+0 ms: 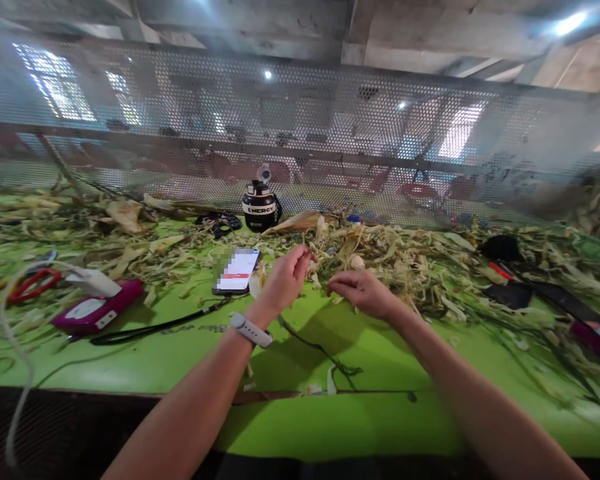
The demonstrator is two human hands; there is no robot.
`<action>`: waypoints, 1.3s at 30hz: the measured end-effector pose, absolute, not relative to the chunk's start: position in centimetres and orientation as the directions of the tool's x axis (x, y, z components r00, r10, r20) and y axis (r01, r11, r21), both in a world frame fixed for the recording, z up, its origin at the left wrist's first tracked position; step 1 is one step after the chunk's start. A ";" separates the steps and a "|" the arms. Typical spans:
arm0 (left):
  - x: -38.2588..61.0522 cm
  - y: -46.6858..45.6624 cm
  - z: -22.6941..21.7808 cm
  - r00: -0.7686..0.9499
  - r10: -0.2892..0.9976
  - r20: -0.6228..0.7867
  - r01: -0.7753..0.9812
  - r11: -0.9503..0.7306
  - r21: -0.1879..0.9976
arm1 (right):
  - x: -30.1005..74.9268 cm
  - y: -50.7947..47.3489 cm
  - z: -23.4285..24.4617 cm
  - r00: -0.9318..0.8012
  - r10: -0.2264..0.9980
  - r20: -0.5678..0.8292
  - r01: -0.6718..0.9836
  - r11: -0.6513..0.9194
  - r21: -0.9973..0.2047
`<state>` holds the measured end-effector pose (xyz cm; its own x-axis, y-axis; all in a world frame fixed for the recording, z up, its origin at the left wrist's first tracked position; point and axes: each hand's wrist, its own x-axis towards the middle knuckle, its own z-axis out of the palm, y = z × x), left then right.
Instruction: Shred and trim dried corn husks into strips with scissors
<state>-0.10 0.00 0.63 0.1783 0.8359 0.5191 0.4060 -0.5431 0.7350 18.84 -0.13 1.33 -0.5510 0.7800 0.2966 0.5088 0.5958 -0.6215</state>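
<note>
Left hand [287,277], wearing pale-grey wristwatch [251,331]: fingertips pinched together; right hand [363,293] nearby: fingers bunched narrow; cannot tell if either holds anything; dry yellow-green husk strips [405,255] heaped just beyond both on smooth bright-green tabletop [190,365]

Perforated metal screen [310,103] is running across 12 o'clock, horizontal rail [330,155] crossing it. Grey ceiling [260,27] with beams is hanging above, also 12. Gridded window [55,83] is glowing through the screen at 10, another bright window [463,130] at 2. Ceiling light [571,23] is shining higher up at 2. Reddish rounded shapes [419,191] are showing blurred behind the screen, between 2 and 3. Bright green tabletop [330,423] is filling 6. Dark area [45,433] is sitting at 8, too dim to identify.
</note>
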 end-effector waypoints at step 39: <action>3.2 0.7 -2.7 0.054 0.940 0.336 -0.163 -0.323 0.932 | 16.0 -1.7 0.2 -0.217 0.903 0.370 0.633 0.419 -0.651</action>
